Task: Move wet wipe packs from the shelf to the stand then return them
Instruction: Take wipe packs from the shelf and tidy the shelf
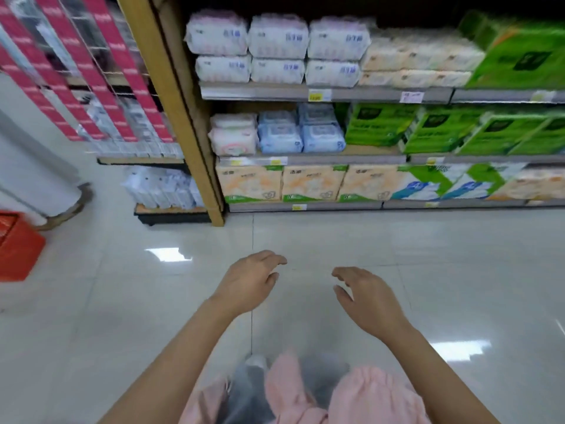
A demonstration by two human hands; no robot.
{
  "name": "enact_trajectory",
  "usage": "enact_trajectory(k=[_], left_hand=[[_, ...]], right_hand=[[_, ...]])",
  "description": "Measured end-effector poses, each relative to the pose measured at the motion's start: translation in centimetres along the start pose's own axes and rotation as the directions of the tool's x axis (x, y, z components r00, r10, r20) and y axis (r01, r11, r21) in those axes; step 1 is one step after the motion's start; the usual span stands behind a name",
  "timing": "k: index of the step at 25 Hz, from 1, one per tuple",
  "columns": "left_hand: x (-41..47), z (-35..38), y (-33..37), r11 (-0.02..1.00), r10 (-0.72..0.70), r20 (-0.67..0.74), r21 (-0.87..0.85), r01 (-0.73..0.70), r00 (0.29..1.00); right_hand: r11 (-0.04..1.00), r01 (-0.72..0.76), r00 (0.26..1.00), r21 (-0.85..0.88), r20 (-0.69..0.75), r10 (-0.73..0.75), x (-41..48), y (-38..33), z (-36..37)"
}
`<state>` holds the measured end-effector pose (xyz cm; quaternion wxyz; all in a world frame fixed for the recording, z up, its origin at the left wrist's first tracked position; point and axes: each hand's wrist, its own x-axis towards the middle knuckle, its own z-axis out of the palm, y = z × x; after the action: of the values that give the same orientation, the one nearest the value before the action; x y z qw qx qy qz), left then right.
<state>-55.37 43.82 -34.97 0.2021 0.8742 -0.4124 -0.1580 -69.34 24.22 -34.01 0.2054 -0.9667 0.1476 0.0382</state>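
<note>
Sitting on the middle grey shelf board (pixel 336 159), the soft pale-blue plastic wet wipe packs (pixel 301 133) are grouped near its left end. They are flanked by white-and-pink soft packs (pixel 234 137) on one side and bright green tissue packs (pixel 379 127) on the other. They are touched by neither hand; both hands are held well apart from the shelf, out over the glossy white tiled floor (pixel 458 270).

The left hand (pixel 250 283) is held palm down, its fingers (pixel 275 259) loosely curved and a little spread, with nothing gripped. The right hand (pixel 367 298) is turned likewise, its fingers (pixel 344 273) relaxed and half bent, and nothing is held in it either. A gap is left between the two hands.

White soft packs (pixel 275 47) are stacked on the board above, and cream-and-orange tissue bundles (pixel 312 182) are lined up on the one below. A wire rack with pink strips (pixel 91 71) is seen at far left, and a red plastic crate (pixel 18 246) on the floor is partly cut off by the frame edge. Pink clothing (pixel 367 396) is seen at the bottom.
</note>
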Motion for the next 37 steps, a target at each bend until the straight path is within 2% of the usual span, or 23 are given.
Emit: enact_trajectory(k=[3,6,11,13,17,21,27,30,34,37], left_hand=[[8.9,-5.2,-0.2,0.998,0.07,-0.028,0.01,-0.069,0.997],[17.1,-8.5,-0.2,0.993,0.113,-0.077,0.035,-0.111,0.991],[28.1,-10.7,-0.9,0.999,0.034,-0.136,-0.009,-0.036,0.99],[31.4,-12.0,-0.7,0.998,0.011,-0.193,-0.053,-0.022,0.981],[37.1,-17.2,-1.0,0.991,0.025,-0.395,-0.113,-0.075,0.918],[43.6,-24.7,-3.1,0.984,0.082,-0.58,-0.083,-0.159,0.81],[53.1,-36.3,-6.1,0.971,0.11,-0.772,-0.05,-0.233,0.626],[56.3,-39.8,-6.3,0.975,0.108,-0.831,-0.02,-0.222,0.546],[59.4,-41.1,-7.1,0.989,0.11,-0.817,0.036,-0.141,0.566],[60.4,-40.5,-7.1,0.987,0.108,-0.856,0.03,-0.159,0.506]], right_hand=[[0.997,-0.066,0.996,0.027,-0.059,0.067,5.6,1.5,-2.3],[0.997,-0.066,0.994,0.037,-0.082,0.069,12.0,3.7,-3.9],[0.999,0.043,0.992,0.02,-0.123,-0.04,24.9,7.6,-9.5],[0.989,0.145,0.969,-0.023,-0.197,-0.147,30.3,8.1,-13.5],[0.952,0.293,0.878,-0.094,-0.367,-0.306,39.7,6.6,-21.3],[0.932,0.351,0.803,-0.089,-0.484,-0.348,47.8,4.0,-27.2],[0.905,0.382,0.754,0.19,-0.63,-0.186,57.6,-0.9,-34.2],[0.79,0.389,0.795,0.474,-0.606,-0.027,61.3,-2.9,-36.4],[0.659,0.332,0.819,0.675,-0.553,0.152,65.3,-5.1,-37.1],[0.572,0.323,0.816,0.754,-0.528,0.235,67.2,-6.2,-36.9]])
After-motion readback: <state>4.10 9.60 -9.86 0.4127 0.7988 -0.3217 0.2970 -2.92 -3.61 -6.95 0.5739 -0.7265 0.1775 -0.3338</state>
